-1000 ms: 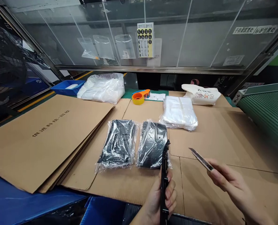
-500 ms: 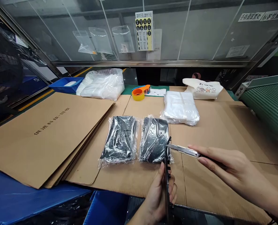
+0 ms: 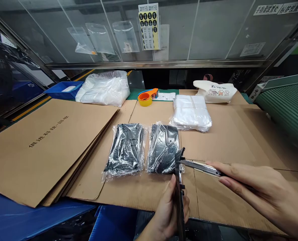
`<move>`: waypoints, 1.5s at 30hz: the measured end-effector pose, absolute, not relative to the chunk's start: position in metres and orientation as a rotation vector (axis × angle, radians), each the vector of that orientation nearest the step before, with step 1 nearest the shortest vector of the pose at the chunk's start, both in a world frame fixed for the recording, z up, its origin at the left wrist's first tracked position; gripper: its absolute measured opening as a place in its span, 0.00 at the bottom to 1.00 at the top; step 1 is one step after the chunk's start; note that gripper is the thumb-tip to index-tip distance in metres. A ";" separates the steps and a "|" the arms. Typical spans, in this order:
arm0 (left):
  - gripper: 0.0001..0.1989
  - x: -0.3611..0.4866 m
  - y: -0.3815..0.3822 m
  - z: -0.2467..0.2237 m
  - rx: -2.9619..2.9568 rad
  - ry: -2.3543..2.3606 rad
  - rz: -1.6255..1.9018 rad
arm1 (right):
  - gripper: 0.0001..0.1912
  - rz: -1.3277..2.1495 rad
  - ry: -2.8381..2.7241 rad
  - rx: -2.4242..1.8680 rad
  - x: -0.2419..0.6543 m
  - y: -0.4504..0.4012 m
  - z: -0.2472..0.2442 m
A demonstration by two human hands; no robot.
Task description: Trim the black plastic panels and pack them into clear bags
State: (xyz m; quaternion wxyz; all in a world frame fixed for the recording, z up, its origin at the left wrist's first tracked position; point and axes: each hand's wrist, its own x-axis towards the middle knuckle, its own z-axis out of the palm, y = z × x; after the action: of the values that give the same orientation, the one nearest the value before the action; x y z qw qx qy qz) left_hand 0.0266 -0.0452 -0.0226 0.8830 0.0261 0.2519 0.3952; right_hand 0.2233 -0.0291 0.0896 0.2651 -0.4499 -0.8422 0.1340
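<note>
Clenching a black slotted part [image 3: 180,187] upright and edge-on in my left hand [image 3: 169,209], I pinch a utility knife [image 3: 201,168] in my right hand [image 3: 263,190], its blade tip against the part's upper end. Just beside the part at 11 o'clock lies a plastic-wrapped black piece [image 3: 162,149], with a second wrapped piece [image 3: 125,150] further left. A stack of clear bags [image 3: 192,113] sits toward 12 o'clock, a tape dispenser [image 3: 146,99] beyond, and cardboard sheets [image 3: 50,147] at 9 o'clock.
</note>
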 end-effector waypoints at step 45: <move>0.24 0.017 -0.037 -0.022 0.196 0.446 0.863 | 0.19 0.396 -2.296 -1.190 0.220 -0.020 0.097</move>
State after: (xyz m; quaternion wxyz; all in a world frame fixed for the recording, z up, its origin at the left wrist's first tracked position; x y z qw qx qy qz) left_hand 0.0172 -0.0367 -0.0218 0.8799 0.0939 0.2138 0.4139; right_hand 0.2203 -0.0199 0.0968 0.2597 -0.4394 -0.8474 0.1464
